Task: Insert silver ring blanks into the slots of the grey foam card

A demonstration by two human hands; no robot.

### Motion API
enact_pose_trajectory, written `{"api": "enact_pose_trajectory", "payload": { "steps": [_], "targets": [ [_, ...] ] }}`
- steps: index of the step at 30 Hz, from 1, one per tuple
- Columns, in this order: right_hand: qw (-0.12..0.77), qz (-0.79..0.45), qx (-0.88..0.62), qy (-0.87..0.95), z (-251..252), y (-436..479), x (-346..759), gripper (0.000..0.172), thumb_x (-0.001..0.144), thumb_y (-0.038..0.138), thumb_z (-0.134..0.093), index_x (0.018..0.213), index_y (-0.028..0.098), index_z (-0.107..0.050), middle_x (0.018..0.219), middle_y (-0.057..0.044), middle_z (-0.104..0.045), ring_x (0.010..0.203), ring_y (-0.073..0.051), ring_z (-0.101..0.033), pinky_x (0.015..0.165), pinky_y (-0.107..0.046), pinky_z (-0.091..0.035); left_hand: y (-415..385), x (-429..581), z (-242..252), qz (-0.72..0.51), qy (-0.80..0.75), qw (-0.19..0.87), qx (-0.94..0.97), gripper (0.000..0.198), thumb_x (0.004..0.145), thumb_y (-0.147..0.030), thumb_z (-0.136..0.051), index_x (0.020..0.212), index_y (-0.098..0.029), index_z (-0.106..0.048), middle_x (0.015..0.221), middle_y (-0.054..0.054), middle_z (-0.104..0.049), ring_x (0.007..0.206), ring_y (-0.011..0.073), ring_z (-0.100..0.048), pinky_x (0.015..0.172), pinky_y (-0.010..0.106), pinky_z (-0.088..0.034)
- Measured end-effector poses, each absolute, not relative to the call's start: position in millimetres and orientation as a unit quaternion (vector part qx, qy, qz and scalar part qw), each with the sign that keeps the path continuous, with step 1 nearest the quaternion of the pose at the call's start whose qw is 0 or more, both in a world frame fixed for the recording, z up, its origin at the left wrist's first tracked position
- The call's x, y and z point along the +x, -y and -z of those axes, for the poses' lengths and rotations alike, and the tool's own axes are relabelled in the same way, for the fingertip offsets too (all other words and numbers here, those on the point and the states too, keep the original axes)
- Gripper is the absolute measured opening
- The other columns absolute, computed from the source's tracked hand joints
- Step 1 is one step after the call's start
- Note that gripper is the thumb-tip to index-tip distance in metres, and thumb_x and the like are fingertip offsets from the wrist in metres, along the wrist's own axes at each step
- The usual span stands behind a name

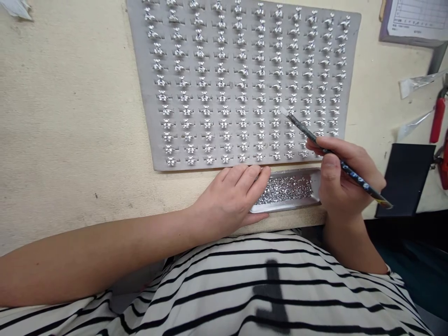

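Rhinestones (285, 190) heaped in metal tray (290, 173), left hand (229, 200) at its rim, fingers pressed together; right hand (341, 179) pinching black pick (303, 128) over silver rings (224, 110) on gray board (138, 70).

Head-worn view, forward and down, close above left hand (227, 200) and right hand (345, 182)

Left hand (227, 200) flat, right hand (345, 179) curled (pinching)

Black pad (405, 179) beside a red-handled tool (437, 119) (partly cropped)
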State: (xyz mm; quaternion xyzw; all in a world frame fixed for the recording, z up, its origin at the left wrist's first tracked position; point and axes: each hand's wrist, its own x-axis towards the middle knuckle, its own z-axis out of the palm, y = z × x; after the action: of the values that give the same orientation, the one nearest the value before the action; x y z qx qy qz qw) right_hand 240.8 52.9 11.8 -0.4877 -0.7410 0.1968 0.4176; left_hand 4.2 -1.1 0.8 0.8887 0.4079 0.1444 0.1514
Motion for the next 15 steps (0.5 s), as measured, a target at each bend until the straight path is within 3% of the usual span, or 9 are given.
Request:
{"api": "enact_pose_trajectory", "payload": {
  "steps": [15],
  "targets": [
    [0.470,-0.157,-0.501,0.710,-7.5,-53.2,237.7,0.027,0.097,0.023,-0.060,0.117,0.028,-0.077,0.102,0.003,-0.078,0.088,-0.020,-0.078,0.077,-0.040,-0.063,1.4,4.1,0.7,-0.152,-0.406,0.148,0.889,0.076,0.099,-0.057,-0.057,0.146,0.003,-0.048,0.128,0.021,-0.064,0.115,0.0313,-0.056,0.096,0.042,-0.048]
  ]
}}
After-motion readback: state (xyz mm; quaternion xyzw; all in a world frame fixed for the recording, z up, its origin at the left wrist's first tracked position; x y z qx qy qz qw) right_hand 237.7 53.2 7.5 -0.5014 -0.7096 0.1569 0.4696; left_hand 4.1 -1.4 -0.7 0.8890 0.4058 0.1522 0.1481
